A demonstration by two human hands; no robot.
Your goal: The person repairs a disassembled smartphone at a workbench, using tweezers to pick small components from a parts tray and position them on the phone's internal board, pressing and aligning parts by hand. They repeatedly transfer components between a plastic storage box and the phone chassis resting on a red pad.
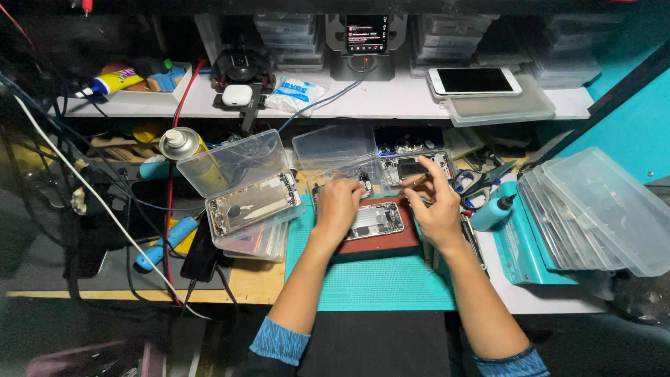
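An opened phone chassis [377, 220] lies on a dark red pad [401, 244] on a teal mat [380, 283]. My left hand [338, 206] rests on the chassis's left end, fingers curled over its top edge. My right hand [436, 206] sits just right of the chassis and grips a thin brass-coloured tool [417, 183] whose tip points left toward the chassis's upper part. What is under my left fingers is hidden.
A second phone chassis [252, 202] lies on stacked clear plastic cases at left, beside a spray can [180, 143]. Clear case lids [600, 209] pile up at right near a teal bottle [492, 213]. A white phone [474, 81] lies on the shelf above. Cables hang left.
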